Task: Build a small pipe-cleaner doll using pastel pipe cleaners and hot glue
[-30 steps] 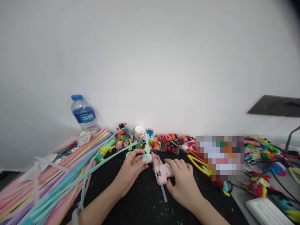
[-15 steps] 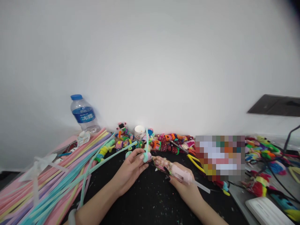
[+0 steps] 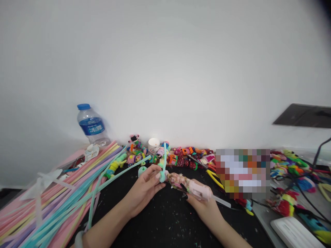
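Between the fingertips of my left hand (image 3: pixel 148 184) is a small mint-green and pale pink pipe-cleaner figure (image 3: pixel 162 176). One mint stem (image 3: pixel 164 156) sticks straight up from it. My right hand (image 3: pixel 204 201) is wrapped round a pink glue gun (image 3: pixel 198 189), its front part crusted with bits and a clear glue stick (image 3: pixel 221 201) poking out of the back. The gun's tip is at the right side of the figure; whether it touches, I cannot tell. A mint coil (image 3: pixel 141 171) lies just behind my left fingers.
Loose pastel pipe cleaners (image 3: pixel 59 203) spread over the left side. A water bottle (image 3: pixel 91 125) and a paper cup (image 3: pixel 154 146) stand by the wall, near many colourful pipe-cleaner figures (image 3: pixel 178 160). Yellow-handled scissors (image 3: pixel 214 178) lie right of centre. A white box (image 3: pixel 294 232) and black cables (image 3: pixel 307 203) are far right.
The figure in my left hand has turned slightly, and its upright stem has shifted a little to the right. More of the mint coil behind my fingers shows. The glue gun has barely moved.
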A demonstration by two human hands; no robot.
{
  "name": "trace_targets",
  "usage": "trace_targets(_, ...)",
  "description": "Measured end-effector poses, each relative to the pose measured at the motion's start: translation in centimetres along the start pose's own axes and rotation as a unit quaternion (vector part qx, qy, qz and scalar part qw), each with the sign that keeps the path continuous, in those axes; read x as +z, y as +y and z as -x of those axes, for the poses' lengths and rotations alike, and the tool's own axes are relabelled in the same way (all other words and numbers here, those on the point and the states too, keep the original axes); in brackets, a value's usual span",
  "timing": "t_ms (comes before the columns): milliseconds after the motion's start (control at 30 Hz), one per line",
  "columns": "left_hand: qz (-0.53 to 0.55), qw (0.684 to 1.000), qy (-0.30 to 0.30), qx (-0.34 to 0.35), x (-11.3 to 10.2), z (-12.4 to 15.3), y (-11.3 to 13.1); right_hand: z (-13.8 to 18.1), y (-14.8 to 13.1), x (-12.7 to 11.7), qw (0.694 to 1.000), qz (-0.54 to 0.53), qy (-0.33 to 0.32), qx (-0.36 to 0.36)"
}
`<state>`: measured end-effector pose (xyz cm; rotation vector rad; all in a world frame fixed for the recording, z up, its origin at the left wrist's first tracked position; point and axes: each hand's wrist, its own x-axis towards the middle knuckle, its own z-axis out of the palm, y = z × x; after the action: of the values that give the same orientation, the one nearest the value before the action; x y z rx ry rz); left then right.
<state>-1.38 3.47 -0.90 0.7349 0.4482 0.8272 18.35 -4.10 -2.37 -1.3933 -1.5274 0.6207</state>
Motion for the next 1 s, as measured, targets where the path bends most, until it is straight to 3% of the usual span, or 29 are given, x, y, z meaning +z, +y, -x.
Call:
trace_targets(533,-0.017,1.0,0.007,0.006,0.1,0.1,-0.1,0.2,0.1,0.0,1.0,-0.007,0.023,-0.01)
trace_targets(700,-0.017,1.0,0.01,0.004,0.1,0.0,0.0,0.0,-0.2,0.1,1.0,-0.018,-0.002,0.0)
trace_targets(833,-0.008,1.0,0.011,0.003,0.0,0.0,0.0,0.0,-0.3,0.0,1.0,-0.005,0.025,-0.005)
trace_targets(1000,0.011,1.0,0.025,0.003,0.1,0.1,0.0,-0.1,-0.7,-0.1,1.0,-0.003,0.003,0.007)
